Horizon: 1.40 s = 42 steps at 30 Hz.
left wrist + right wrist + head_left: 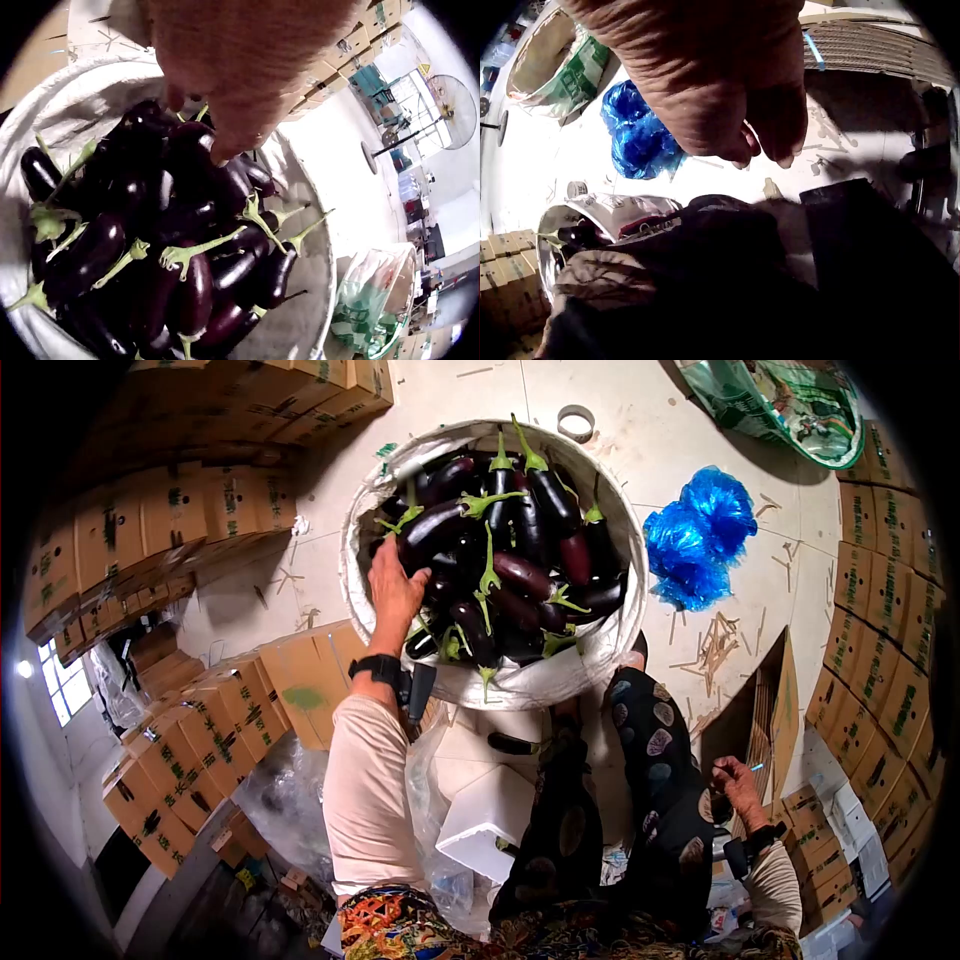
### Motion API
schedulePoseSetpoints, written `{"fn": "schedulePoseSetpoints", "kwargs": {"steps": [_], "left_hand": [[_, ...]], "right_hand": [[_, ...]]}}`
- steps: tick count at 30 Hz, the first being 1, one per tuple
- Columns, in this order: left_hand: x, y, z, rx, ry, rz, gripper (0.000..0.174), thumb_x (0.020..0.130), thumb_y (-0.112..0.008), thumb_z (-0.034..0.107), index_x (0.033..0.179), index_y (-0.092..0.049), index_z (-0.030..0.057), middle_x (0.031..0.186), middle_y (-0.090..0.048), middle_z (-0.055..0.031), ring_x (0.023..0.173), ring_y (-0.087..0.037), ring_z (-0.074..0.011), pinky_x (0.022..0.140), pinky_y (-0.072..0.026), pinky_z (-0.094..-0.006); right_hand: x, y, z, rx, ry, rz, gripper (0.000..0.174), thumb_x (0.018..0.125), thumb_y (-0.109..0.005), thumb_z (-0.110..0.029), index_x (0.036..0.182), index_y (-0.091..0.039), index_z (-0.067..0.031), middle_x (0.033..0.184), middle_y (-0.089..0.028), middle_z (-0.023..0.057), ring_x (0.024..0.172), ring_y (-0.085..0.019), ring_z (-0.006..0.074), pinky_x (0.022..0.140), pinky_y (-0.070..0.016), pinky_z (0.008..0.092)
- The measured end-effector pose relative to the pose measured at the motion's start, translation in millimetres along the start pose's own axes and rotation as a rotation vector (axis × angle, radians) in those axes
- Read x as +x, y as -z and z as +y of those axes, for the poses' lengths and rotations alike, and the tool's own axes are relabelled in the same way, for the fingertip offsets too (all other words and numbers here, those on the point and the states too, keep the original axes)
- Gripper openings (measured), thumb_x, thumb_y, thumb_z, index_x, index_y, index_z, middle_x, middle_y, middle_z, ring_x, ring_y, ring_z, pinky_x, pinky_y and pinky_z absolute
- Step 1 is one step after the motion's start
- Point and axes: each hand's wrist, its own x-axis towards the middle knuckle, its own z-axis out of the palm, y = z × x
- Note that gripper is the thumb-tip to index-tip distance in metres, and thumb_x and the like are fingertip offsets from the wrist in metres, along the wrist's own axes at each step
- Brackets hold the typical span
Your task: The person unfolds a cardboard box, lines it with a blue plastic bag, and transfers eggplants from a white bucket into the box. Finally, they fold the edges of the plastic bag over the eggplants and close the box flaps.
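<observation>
A round white-lined basket is heaped with glossy dark purple eggplants with green stems. My left hand reaches into its left side, thumb and fingers around the blunt end of an eggplant on top of the heap. In the left wrist view, that eggplant shows between the thumb and the fingers, whose tips are partly hidden. My right hand hangs beside the right knee, away from the basket, with loosely bent fingers and nothing in them. Close by stands folded cardboard.
Blue plastic bags lie on the floor right of the basket, near scattered stem bits. A green and white sack stands at the upper right. Stacked cartons line both sides. A white foam box sits by the legs.
</observation>
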Motion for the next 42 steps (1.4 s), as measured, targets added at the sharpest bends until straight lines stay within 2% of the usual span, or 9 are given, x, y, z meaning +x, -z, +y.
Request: {"fn": "schedulePoseSetpoints", "kwargs": {"steps": [2, 3, 5, 10, 16, 21, 26, 38, 42], "left_hand": [[-4.3, 16.0, 20.2, 0.151, -0.006, 0.003, 0.08, 0.071, -0.077, 0.017, 0.141, -0.038, 0.017, 0.141, -0.041, -0.0167, 0.128, -0.038, -0.0385, 0.103, -0.0374, -0.0467], [62.2, -30.8, -1.6, 0.205, -0.058, 0.091, 0.078, 0.071, -0.078, 0.018, 0.139, -0.04, 0.0189, 0.136, -0.045, -0.016, 0.122, -0.042, -0.0396, 0.098, -0.0407, -0.0472], [71.0, -49.2, -7.7, 0.241, 0.006, -0.018, 0.074, 0.07, -0.079, 0.019, 0.135, -0.044, 0.0183, 0.129, -0.048, -0.0164, 0.115, -0.047, -0.0403, 0.093, -0.0436, -0.0483], [46.2, -64.7, -4.7, 0.207, -0.012, -0.046, 0.069, 0.069, -0.077, 0.042, 0.119, -0.049, 0.0038, 0.109, -0.054, -0.0268, 0.098, -0.057, -0.0436, 0.084, -0.0478, -0.0484], [38.5, -95.8, 5.0, 0.109, 0.027, 0.109, 0.064, 0.068, -0.078, 0.027, 0.119, -0.051, -0.0006, 0.108, -0.057, -0.024, 0.098, -0.058, -0.04, 0.086, -0.0473, -0.0433], [24.2, -51.9, 0.9, -0.899, 0.445, -0.334, 0.039, 0.083, -0.066, 0.024, 0.114, -0.056, 0.0022, 0.104, -0.064, -0.0118, 0.084, -0.062, -0.018, 0.065, -0.0518, -0.0289], [-54.4, -26.6, -6.1, -1.912, 0.704, -0.521, 0.063, 0.09, -0.048, 0.044, 0.128, -0.046, -0.0058, 0.118, -0.057, -0.0261, 0.087, -0.061, -0.0321, 0.07, -0.0534, -0.0351], [-122.6, -23.2, 72.0, -2.404, 0.78, -0.535, 0.065, 0.085, -0.049, 0.046, 0.122, -0.051, -0.0075, 0.111, -0.057, -0.0321, 0.083, -0.053, -0.0334, 0.073, -0.0495, -0.0384], [-116.2, -30.5, 118.1, -2.195, 0.847, -0.446, 0.062, 0.085, -0.047, 0.045, 0.119, -0.054, -0.0057, 0.108, -0.058, -0.0303, 0.077, -0.055, -0.031, 0.064, -0.0493, -0.0364]], "right_hand": [[-34.5, -2.7, -29.5, -0.047, -0.093, 0.044, 0.014, 0.09, -0.063, -0.007, 0.103, -0.058, -0.0064, 0.088, -0.058, 0.0002, 0.076, -0.056, 0.0106, 0.068, -0.0508, 0.0292], [72.4, -12.3, -41.7, -0.062, 0.013, 0.056, 0.014, 0.09, -0.062, -0.007, 0.103, -0.057, -0.0045, 0.087, -0.059, 0.0005, 0.074, -0.056, 0.0104, 0.066, -0.0497, 0.0282], [78.1, -4.3, -35.7, -0.112, 0.033, 0.084, 0.015, 0.09, -0.061, -0.008, 0.103, -0.057, -0.0007, 0.086, -0.059, 0.0012, 0.072, -0.055, 0.01, 0.063, -0.0474, 0.0263], [86.0, -12.5, -52.9, -0.167, 0.005, 0.062, 0.013, 0.09, -0.061, -0.008, 0.101, -0.057, -0.0017, 0.084, -0.058, -0.0002, 0.067, -0.054, 0.0087, 0.061, -0.0484, 0.025], [109.5, -46.3, -66.1, -0.126, 0.023, -0.047, 0.014, 0.089, -0.06, -0.004, 0.102, -0.06, 0.0013, 0.082, -0.06, 0.0009, 0.067, -0.057, 0.0097, 0.062, -0.0488, 0.0256], [114.1, -56.4, -95.6, -0.217, 0.077, -0.048, 0.015, 0.089, -0.059, -0.006, 0.101, -0.059, 0.0035, 0.077, -0.06, 0.0023, 0.066, -0.054, 0.009, 0.062, -0.0464, 0.0257], [110.0, -61.8, -127.4, -0.21, 0.121, -0.086, 0.014, 0.09, -0.058, -0.01, 0.098, -0.059, 0.0019, 0.074, -0.058, 0.0002, 0.065, -0.051, 0.0078, 0.061, -0.0438, 0.0238], [95.7, -163.4, -267.9, -0.362, 0.453, -0.369, 0.025, 0.091, -0.06, -0.012, 0.112, -0.058, 0.0011, 0.085, -0.062, 0.0038, 0.076, -0.054, 0.009, 0.069, -0.0459, 0.0243], [113.2, -166.9, -260.1, -0.359, 0.518, -0.257, 0.022, 0.091, -0.06, -0.012, 0.11, -0.06, -0.0001, 0.091, -0.067, 0.0074, 0.079, -0.057, 0.0105, 0.072, -0.0478, 0.0257]]}}
